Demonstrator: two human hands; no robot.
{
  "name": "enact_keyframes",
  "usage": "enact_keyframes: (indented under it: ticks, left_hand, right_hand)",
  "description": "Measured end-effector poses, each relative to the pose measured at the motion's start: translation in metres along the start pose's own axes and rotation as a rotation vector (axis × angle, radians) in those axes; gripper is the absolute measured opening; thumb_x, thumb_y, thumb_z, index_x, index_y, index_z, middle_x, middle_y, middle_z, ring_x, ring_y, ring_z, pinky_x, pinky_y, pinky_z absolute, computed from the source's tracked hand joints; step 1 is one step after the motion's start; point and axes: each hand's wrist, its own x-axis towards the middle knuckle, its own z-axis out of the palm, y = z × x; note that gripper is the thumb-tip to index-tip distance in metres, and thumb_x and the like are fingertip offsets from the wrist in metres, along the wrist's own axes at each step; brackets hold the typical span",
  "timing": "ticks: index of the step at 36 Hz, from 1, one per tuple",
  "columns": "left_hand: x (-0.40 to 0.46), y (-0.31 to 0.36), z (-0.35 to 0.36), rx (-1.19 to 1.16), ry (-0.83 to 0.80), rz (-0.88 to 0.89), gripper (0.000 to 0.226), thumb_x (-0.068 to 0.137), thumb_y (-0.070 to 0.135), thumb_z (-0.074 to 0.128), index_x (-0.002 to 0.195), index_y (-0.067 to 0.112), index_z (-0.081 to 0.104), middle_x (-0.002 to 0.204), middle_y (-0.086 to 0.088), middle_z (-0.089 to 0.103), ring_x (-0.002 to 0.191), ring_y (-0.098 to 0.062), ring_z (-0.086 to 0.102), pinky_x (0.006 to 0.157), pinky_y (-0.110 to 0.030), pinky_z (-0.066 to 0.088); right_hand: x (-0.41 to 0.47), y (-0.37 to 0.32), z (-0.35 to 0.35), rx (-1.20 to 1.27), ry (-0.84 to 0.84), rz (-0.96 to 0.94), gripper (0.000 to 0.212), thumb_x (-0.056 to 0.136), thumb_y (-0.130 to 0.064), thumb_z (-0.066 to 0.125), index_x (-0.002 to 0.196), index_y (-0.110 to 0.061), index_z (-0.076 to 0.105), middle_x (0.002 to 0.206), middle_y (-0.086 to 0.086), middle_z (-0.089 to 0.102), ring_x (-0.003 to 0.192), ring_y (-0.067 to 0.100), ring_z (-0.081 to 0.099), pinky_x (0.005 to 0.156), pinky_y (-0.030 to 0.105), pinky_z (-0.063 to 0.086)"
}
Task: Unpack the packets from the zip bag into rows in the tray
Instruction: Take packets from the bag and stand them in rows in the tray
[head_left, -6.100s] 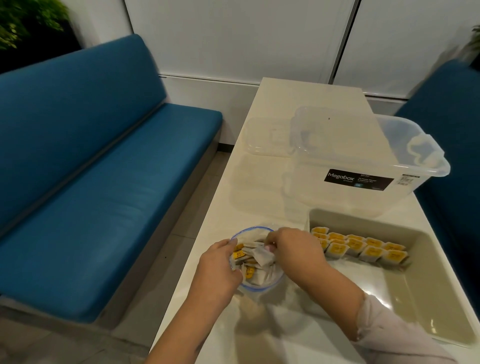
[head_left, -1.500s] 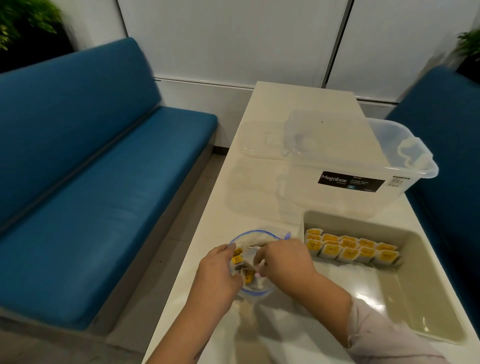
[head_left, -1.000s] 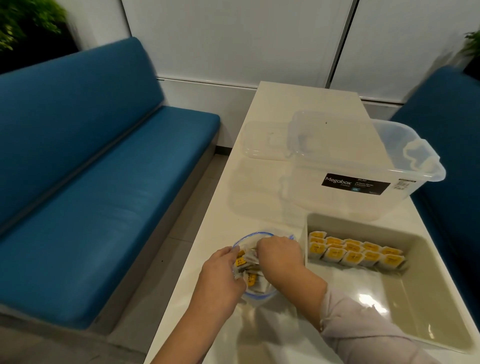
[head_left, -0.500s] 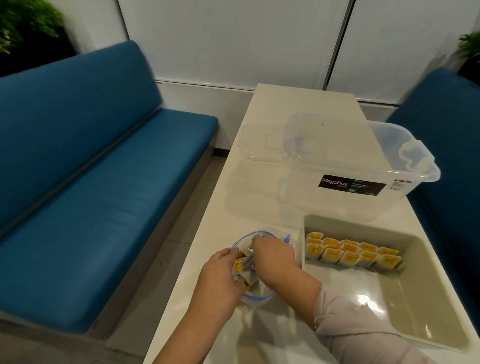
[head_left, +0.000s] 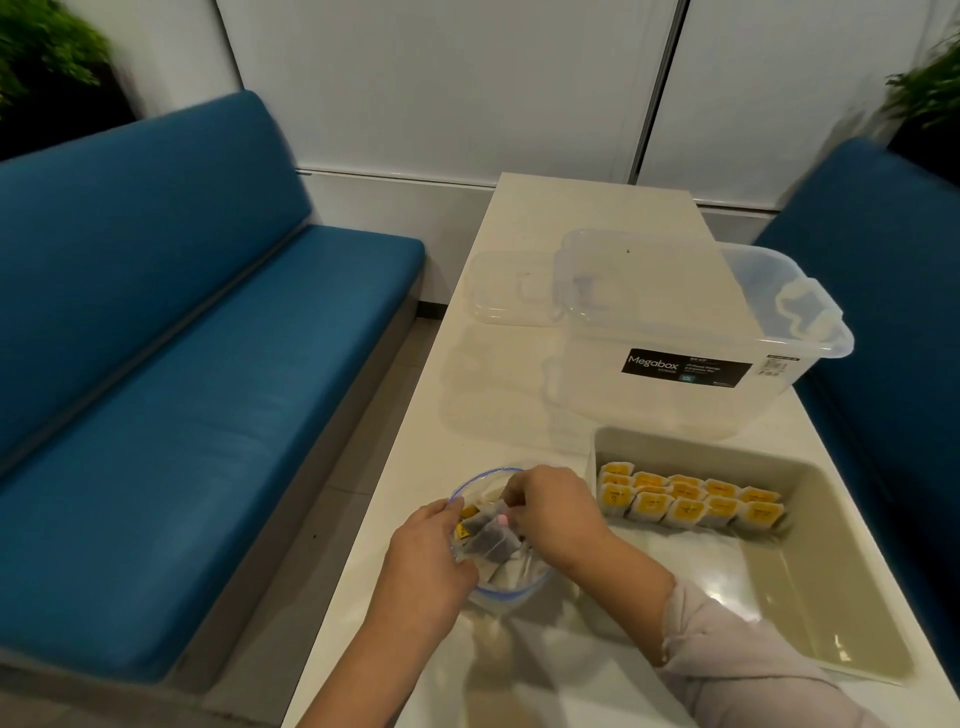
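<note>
**Packets being gathered at the mouth of the zip bag**

Packets (head_left: 488, 540) sit bunched between both hands at the open mouth of the zip bag (head_left: 511, 584), which lies on the table (head_left: 587, 208) just left of the tray (head_left: 831, 613). The right hand (head_left: 553, 512) reaches over the bag from the tray side, its fingers curled down onto the top of the bunch and seemingly pinching a packet. The left hand (head_left: 428, 556) grips the near left edge of the bag with the packets against its fingers; whether it holds plastic alone or packets as well is hard to tell.

The step in hand looks like picking the next packets out of the bag. Two rows of packets (head_left: 691, 501) already stand against the tray's far wall, touching one another, so the job seems partly done, with much of the tray floor bare nearer the person. The next move would call for lifting the pinched packets clear of the bag while the left hand steadies it, then carrying them right, over the tray's left wall, and standing them in line with the rows.

Beyond the tray stands a clear storage box (head_left: 691, 332), its lid (head_left: 511, 288) lying flat beside it. Blue benches (head_left: 208, 364) flank the table.
</note>
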Motion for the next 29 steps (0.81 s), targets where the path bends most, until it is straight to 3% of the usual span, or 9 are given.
enact_keyframes:
  ticks: [5, 10, 18, 22, 24, 27, 29]
  left_hand:
    - [0.002, 0.0, -0.001, 0.0, 0.009, 0.003, 0.064, 0.078, 0.006, 0.061, 0.138, 0.018, 0.043, 0.14, 0.005, 0.044, 0.125, -0.009, 0.044, 0.089, -0.003, 0.024]
    - [0.001, 0.002, -0.001, 0.003, 0.004, -0.008, 0.063, 0.079, 0.008, 0.062, 0.138, 0.019, 0.043, 0.139, 0.007, 0.045, 0.121, -0.009, 0.047, 0.087, -0.005, 0.028]
    - [0.002, 0.002, -0.002, 0.005, 0.001, -0.011, 0.064, 0.077, 0.007, 0.063, 0.138, 0.017, 0.044, 0.137, 0.006, 0.048, 0.118, -0.01, 0.05, 0.087, -0.005, 0.03]
    - [0.001, 0.004, -0.001, -0.001, 0.009, -0.011, 0.064, 0.076, 0.005, 0.063, 0.136, 0.018, 0.046, 0.134, 0.005, 0.05, 0.111, -0.01, 0.052, 0.084, -0.007, 0.032]
    - [0.001, 0.004, -0.001, 0.0, 0.012, -0.014, 0.064, 0.076, 0.004, 0.064, 0.136, 0.017, 0.046, 0.133, 0.004, 0.051, 0.111, -0.011, 0.052, 0.088, -0.011, 0.036]
    - [0.002, 0.005, -0.001, 0.006, 0.018, -0.044, 0.064, 0.075, 0.005, 0.065, 0.135, 0.015, 0.047, 0.132, 0.001, 0.053, 0.114, -0.015, 0.053, 0.096, -0.021, 0.04]
    - [0.002, 0.005, 0.0, 0.021, 0.022, -0.05, 0.064, 0.075, 0.006, 0.066, 0.135, 0.016, 0.047, 0.131, 0.001, 0.054, 0.113, -0.015, 0.054, 0.097, -0.022, 0.04]
  right_hand:
    - [-0.006, -0.001, -0.011, 0.089, 0.083, -0.005, 0.017, 0.083, -0.034, 0.067, 0.096, -0.026, 0.074, 0.089, -0.002, 0.066, 0.09, 0.017, 0.062, 0.07, 0.023, 0.041]
    - [-0.01, 0.001, -0.026, 0.149, 0.112, 0.01, 0.011, 0.082, -0.037, 0.067, 0.089, -0.032, 0.074, 0.083, -0.004, 0.071, 0.081, 0.014, 0.065, 0.068, 0.025, 0.049]
    - [-0.029, 0.009, -0.058, 0.17, 0.062, -0.046, 0.017, 0.083, -0.045, 0.066, 0.092, -0.033, 0.073, 0.09, -0.012, 0.071, 0.09, 0.005, 0.062, 0.077, 0.024, 0.045]
    - [-0.038, 0.017, -0.074, 0.076, 0.096, -0.076, 0.013, 0.086, -0.033, 0.065, 0.096, -0.034, 0.072, 0.093, -0.014, 0.071, 0.083, 0.004, 0.059, 0.068, 0.019, 0.038]
    - [-0.043, 0.025, -0.083, 0.071, 0.093, -0.061, 0.013, 0.084, -0.024, 0.066, 0.093, -0.032, 0.073, 0.09, -0.011, 0.071, 0.077, 0.006, 0.058, 0.07, 0.02, 0.043]
    - [-0.052, 0.042, -0.1, 0.042, 0.128, -0.02, 0.014, 0.083, -0.018, 0.066, 0.087, -0.031, 0.066, 0.08, -0.013, 0.066, 0.081, 0.011, 0.06, 0.075, 0.027, 0.048]
    - [-0.058, 0.057, -0.111, 0.032, 0.147, 0.013, 0.017, 0.084, -0.018, 0.066, 0.094, -0.031, 0.062, 0.077, -0.015, 0.061, 0.08, 0.011, 0.058, 0.074, 0.027, 0.048]
